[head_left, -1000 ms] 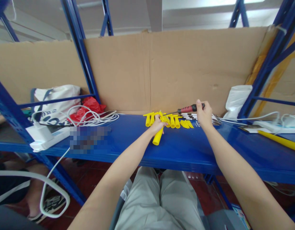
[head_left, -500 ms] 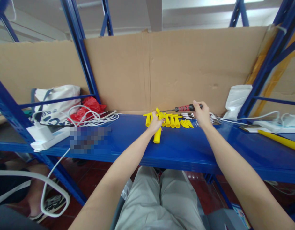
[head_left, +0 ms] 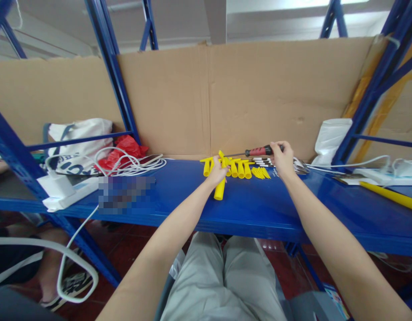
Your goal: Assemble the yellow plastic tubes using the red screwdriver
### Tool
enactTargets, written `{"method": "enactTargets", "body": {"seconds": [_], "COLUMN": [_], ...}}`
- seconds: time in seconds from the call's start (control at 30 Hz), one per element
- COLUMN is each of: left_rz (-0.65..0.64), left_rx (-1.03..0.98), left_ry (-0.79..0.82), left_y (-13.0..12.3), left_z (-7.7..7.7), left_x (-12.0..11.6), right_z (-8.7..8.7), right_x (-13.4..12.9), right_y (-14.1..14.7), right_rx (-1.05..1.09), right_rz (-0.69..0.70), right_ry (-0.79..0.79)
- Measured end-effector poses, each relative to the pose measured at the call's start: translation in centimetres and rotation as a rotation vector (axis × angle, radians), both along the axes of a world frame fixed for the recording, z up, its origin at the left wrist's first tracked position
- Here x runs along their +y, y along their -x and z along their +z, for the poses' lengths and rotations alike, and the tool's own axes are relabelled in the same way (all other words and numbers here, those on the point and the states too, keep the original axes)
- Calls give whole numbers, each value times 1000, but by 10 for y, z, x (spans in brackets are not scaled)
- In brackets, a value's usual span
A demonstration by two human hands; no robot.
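Note:
My left hand [head_left: 218,172] is closed around a yellow T-shaped plastic part [head_left: 219,189], its hollow round end pointing toward me. In my right hand [head_left: 282,157] is the rear of a screwdriver [head_left: 259,151] with a red and black handle. Its thin shaft points left and reaches the top of the yellow part; the tip's exact contact is hidden. Behind and right of my left hand, several similar yellow T-shaped parts [head_left: 241,170] stand in a row. Beside them lies a small fan of flat yellow pieces [head_left: 261,173].
Black-and-white sticks [head_left: 262,162] lie behind the screwdriver. A coil of white cable [head_left: 139,166], a red plastic bag [head_left: 125,149] and a power strip [head_left: 72,194] are at left. A yellow tube [head_left: 391,196] rests at right. Cardboard [head_left: 259,89] walls the back of the blue shelf [head_left: 252,214].
The screwdriver handle has turned slightly in my right hand, whose fingers have shifted a little. My left hand and the yellow part stay in place.

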State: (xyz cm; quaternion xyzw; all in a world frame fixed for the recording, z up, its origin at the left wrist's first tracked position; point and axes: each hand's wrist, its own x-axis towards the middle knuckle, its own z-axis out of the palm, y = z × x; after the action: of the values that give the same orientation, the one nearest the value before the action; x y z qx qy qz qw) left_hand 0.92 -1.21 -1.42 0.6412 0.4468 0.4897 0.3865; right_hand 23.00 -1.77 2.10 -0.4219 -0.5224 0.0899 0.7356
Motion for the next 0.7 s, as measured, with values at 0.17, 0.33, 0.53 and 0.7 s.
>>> {"method": "enactTargets", "body": {"seconds": [0.17, 0.33, 0.53, 0.7], "left_rz": [7, 4, 1, 3], "left_rx": [-6, -33, -43, -34], "left_ry": [-11, -15, -29, -26], "left_y": [0, 1, 2, 2], "left_z": [0, -1, -2, -4], "left_x": [1, 3, 5, 8], "right_z": [2, 6, 4, 4], "right_x": [-9, -14, -12, -15], "right_y": [5, 10, 12, 10], "right_rx": [10, 112, 154, 158], "right_rz": [36, 105, 227, 252], "right_ry": [44, 115, 141, 154]}}
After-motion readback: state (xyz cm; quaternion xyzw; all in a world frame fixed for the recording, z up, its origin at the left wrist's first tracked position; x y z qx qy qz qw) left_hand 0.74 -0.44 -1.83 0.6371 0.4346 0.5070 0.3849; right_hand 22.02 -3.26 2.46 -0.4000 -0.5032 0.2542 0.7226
